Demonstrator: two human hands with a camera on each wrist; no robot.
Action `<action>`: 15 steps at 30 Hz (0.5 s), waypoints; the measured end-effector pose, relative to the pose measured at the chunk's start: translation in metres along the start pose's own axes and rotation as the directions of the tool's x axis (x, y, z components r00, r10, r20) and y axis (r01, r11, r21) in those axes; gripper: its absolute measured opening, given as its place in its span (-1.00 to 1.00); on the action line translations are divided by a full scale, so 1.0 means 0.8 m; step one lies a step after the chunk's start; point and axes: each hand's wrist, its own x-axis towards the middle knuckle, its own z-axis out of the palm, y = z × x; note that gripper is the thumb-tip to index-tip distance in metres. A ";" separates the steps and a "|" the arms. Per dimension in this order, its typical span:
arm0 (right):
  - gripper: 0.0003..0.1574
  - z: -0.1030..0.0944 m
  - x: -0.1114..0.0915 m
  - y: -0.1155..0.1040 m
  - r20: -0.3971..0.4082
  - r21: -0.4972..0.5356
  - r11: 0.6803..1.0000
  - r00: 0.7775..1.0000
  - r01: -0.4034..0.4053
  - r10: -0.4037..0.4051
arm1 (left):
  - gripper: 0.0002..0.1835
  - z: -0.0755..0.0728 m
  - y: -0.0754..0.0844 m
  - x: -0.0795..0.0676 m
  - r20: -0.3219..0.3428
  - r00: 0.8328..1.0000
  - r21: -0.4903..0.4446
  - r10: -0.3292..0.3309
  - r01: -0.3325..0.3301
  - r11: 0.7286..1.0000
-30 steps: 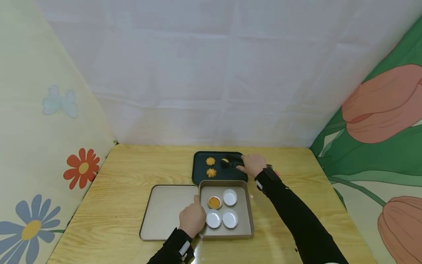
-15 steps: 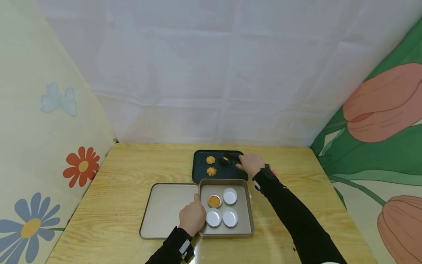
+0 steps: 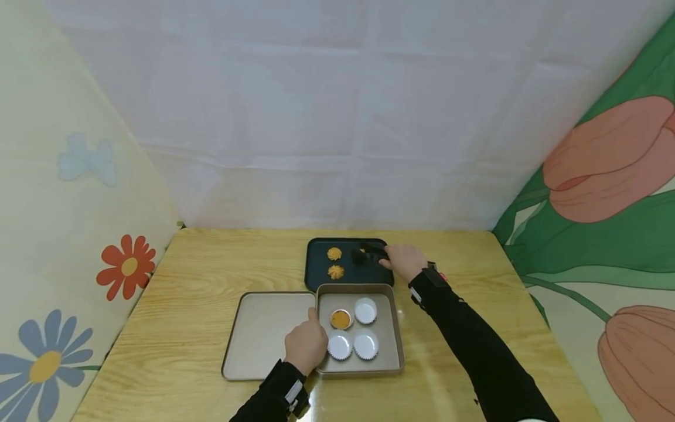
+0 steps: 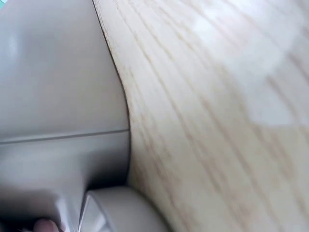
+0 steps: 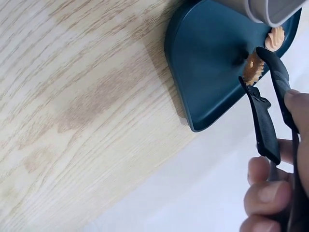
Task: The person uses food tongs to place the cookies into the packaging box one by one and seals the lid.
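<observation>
My right hand [image 3: 406,262] holds black tongs [image 5: 270,108] over the dark blue-green tray [image 5: 212,96]. In the right wrist view, the tong tips stand on either side of a piped golden cookie [image 5: 253,68]; whether they press it is unclear. Two more cookies, one behind [image 3: 334,254] and one in front [image 3: 336,272], lie on the tray's left half. My left hand [image 3: 306,346] grips the left wall of the square metal tin [image 3: 392,328]. Inside the tin are several white paper cups [image 3: 366,344], one with a cookie [image 3: 340,319] in it.
A flat metal lid [image 3: 263,334] lies left of the tin, right up against it. The dark tray touches or nearly touches the tin's far side. Everything stands on a wooden table [image 3: 184,328], with a white cloth [image 3: 263,117] hanging behind it.
The tongs' jaws appear a little nearer together around the cookie, which shows less. The left hand stays on the tin. The head view has shifted slightly.
</observation>
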 end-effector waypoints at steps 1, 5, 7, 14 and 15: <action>-0.68 -0.001 0.000 0.000 -0.002 -0.005 1.000 1.000 0.000 0.000 | -0.62 0.000 0.000 0.001 0.005 1.000 -0.002 0.001 -0.001 1.000; -0.63 -0.002 0.000 0.000 -0.017 -0.042 0.999 1.000 0.004 -0.005 | -0.60 0.000 0.000 0.003 0.012 1.000 0.000 0.005 -0.005 1.000; -0.61 -0.004 -0.001 -0.002 -0.020 -0.062 0.998 1.000 0.002 -0.003 | -0.59 0.001 -0.001 0.003 0.009 1.000 0.003 0.009 -0.009 1.000; -0.57 -0.007 0.001 -0.008 0.032 -0.105 0.994 0.999 -0.038 0.041 | -0.58 0.001 0.000 0.000 0.012 1.000 0.006 0.010 -0.010 1.000; -0.58 -0.007 0.003 -0.009 0.043 -0.111 0.993 0.998 -0.044 0.049 | -0.58 0.000 0.000 0.000 0.013 1.000 0.004 0.008 -0.008 1.000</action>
